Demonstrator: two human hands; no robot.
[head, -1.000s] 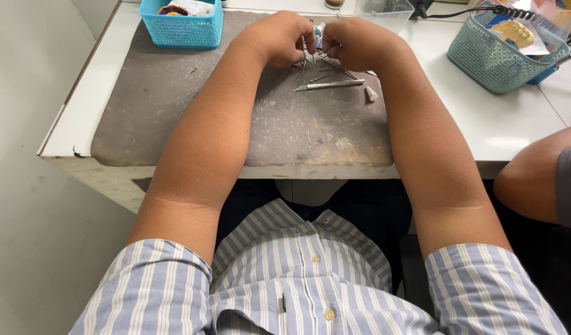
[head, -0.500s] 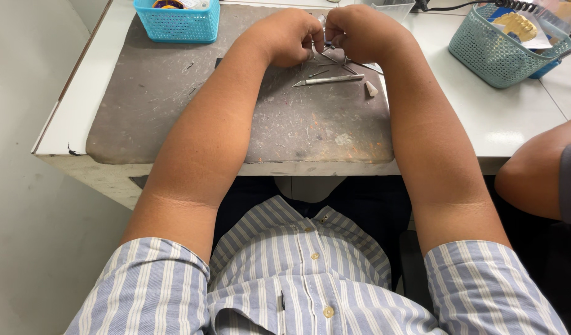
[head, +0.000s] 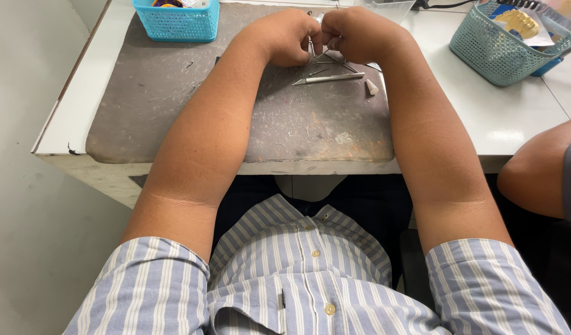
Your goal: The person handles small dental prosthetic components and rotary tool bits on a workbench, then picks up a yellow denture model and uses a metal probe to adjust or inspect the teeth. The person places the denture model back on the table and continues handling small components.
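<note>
Head view: left hand point(head: 285, 38) and right hand point(head: 358, 34) meet over scuffed grey work mat point(head: 174, 111) on tabletop, fingers pinched on small thin metal piece point(head: 311, 46), barely visible. Slender silver hand tool point(head: 329, 79) lies just beneath. Risk: piece so small may slip from pinch.

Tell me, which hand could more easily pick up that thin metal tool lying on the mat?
Probably the right hand: the metal tool lies just below it, nearer than the left hand.
</note>
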